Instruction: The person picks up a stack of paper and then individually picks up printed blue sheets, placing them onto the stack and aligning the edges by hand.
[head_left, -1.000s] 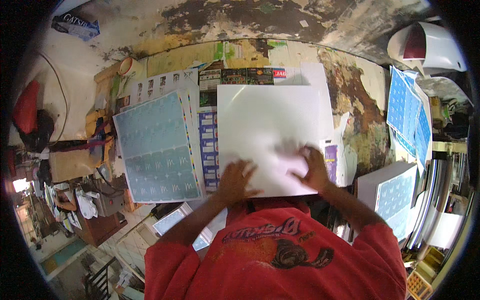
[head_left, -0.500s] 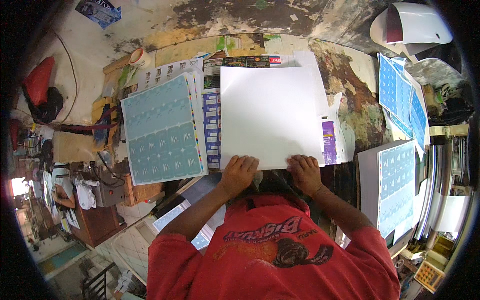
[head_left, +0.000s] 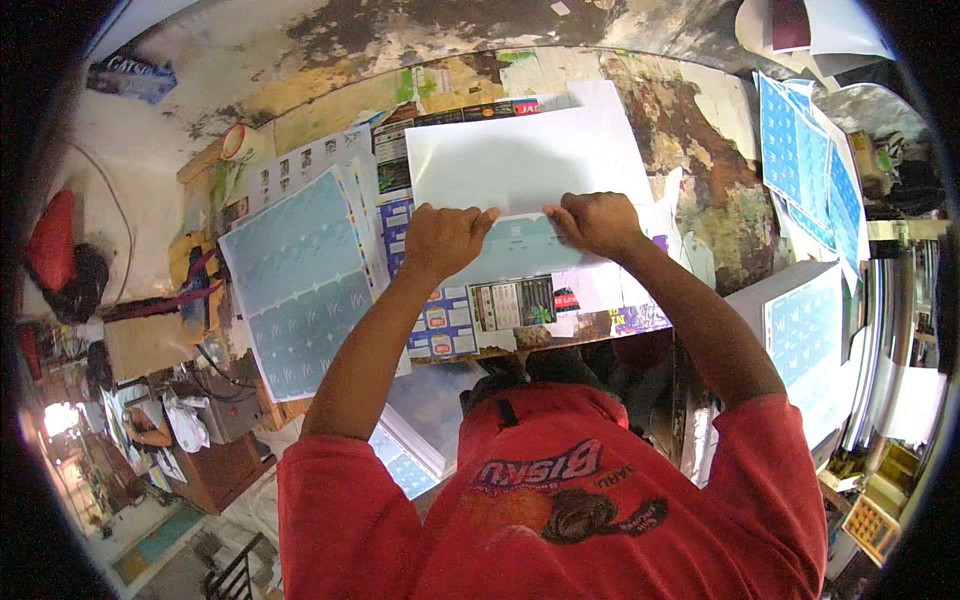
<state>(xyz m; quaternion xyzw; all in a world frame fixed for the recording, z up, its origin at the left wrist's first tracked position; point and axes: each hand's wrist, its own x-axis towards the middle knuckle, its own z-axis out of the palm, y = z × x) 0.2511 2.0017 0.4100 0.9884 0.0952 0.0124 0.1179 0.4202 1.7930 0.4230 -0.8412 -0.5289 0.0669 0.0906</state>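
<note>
A large paper sheet (head_left: 515, 155), blank white on top, lies in front of me with its near edge raised. Below that edge its teal printed underside (head_left: 512, 246) shows. My left hand (head_left: 445, 238) grips the raised edge at its left part, fingers curled over and thumb pointing inward. Closed on the same edge farther right is my right hand (head_left: 602, 226). Whether they hold one sheet or several together, I cannot tell. Colourful printed waste sheets (head_left: 510, 305) cover the worktop under it.
Left of the sheet lies a pile of teal printed sheets (head_left: 300, 290). A tall stack of printed paper (head_left: 805, 325) stands at the right, with blue printed sheets (head_left: 800, 150) beyond it. A tape roll (head_left: 240, 143) sits at the far left. Another person's arm (head_left: 150, 430) shows at left.
Both hands have moved away from me and up, lifting and folding back the sheet's near edge. Its teal underside and the printed waste sheets beneath have come into view.
</note>
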